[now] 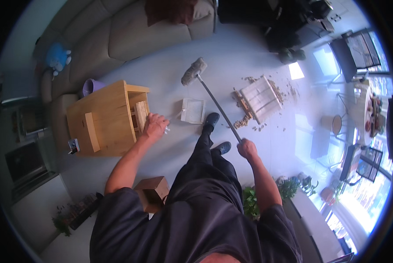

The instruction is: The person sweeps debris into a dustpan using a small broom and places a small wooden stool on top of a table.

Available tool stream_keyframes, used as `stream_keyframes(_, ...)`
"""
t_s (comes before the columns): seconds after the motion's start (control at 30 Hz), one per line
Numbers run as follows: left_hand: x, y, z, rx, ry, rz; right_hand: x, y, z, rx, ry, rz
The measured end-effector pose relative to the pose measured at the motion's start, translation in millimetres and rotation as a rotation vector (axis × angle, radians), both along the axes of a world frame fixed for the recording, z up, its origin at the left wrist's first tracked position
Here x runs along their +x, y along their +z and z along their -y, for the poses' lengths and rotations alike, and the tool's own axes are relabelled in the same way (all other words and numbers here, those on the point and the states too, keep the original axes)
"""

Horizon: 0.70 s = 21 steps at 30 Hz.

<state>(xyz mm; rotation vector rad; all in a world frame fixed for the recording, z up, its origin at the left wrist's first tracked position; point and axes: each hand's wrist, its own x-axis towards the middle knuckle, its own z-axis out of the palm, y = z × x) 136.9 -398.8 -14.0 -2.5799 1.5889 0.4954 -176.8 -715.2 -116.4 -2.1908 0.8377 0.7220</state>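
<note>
My right hand (247, 148) is closed around the grey pole of a broom (218, 104), whose fabric-looking head (194, 71) is raised towards the sofa side. My left hand (155, 126) grips the white handle end of a long-handled dustpan (193, 111), just beside the open end of a wooden coffee table (107, 123). The dustpan's pale tray lies ahead of my feet. Right of the broom pole sits a slatted wooden stool or crate (261, 99), with brown chips (242, 122) scattered round it on the floor.
A grey sofa (147, 33) runs along the far side, with a purple bin (93, 86) by the coffee table. A cardboard box (153, 190) stands near my left side. Potted plants (250, 200) and a white cabinet (301, 227) are on my right.
</note>
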Motion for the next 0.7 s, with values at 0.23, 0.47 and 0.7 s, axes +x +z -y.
stream_keyframes(0.23, -5.4, 13.7, 16.5, -0.073, 0.080, -0.082, 254.9, -42.7, 9.4, 0.204, -0.038, -0.141)
stream_keyframes(0.47, 8.7, 26.6, 8.1, -0.088, 0.165, -0.106, 243.3, -91.0, 83.5, 0.127, 0.001, 0.025)
stream_keyframes(0.7, 25.5, 36.5, 21.2, 0.012, 0.093, -0.223, 48.9, -55.7, 160.8, -0.156, -0.099, -0.062)
